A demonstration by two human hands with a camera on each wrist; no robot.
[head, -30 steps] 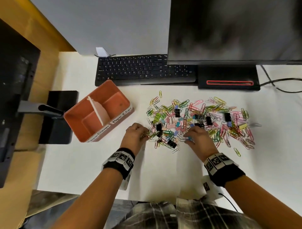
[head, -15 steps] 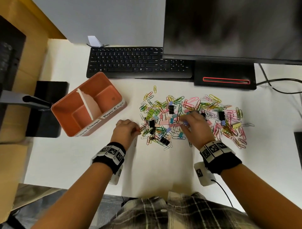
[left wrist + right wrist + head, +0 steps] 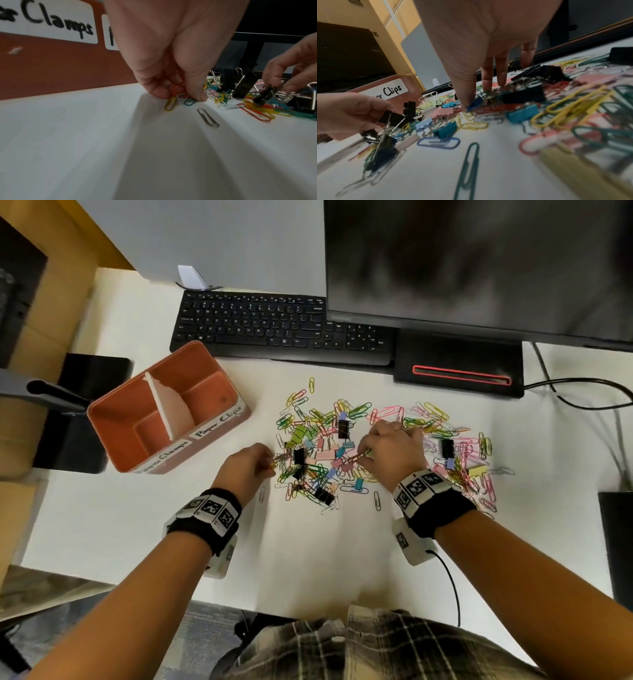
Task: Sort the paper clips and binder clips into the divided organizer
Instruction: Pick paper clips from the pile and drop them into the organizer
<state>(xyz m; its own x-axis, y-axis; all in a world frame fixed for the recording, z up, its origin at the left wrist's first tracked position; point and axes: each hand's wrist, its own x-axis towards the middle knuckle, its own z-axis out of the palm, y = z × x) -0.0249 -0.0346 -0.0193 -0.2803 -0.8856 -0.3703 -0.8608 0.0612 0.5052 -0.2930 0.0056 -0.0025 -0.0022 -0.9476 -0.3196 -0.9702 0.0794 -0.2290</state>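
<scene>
Gathering is what both hands are doing at the mixed pile of coloured paper clips and binder clips (image 3: 376, 446) on the white desk surface (image 3: 137, 525). My left hand (image 3: 248, 470) is working at the pile's near-left fringe, thumb and fingers curled together and pinching a small bunch of thin plastic-coated paper clips (image 3: 180, 92), orange among them, with the fingertips (image 3: 159, 92) pressing down on the desk. My right hand (image 3: 390, 453) is reaching into the middle of the pile; thumb and index finger are closing on a small dark-blue binder clip (image 3: 475, 103), while the other fingers are extending loosely beyond it.

For a clean step, I am judging that each pinch should be lifted straight up and shaken lightly, since the wire loops tangle and can drag neighbours along. Only one kind should stay in each hand.

The terracotta plastic organizer with a white centre divider (image 3: 164, 470) is standing to the left of my left fingers and slightly beyond them, apart from the pile. Both compartments are looking empty, so the sort is at its start. Labels on its near wall read "Clamps" and "Paper Clips".

Open desk is lying between my left fingers and the organizer, giving a free path. Beyond my right fingers, the black keyboard (image 3: 274, 326) and black monitor base (image 3: 459, 368) are bounding the space. A lone silver wire paper clip (image 3: 208, 119) is lying just nearer than my left fingertips.
</scene>
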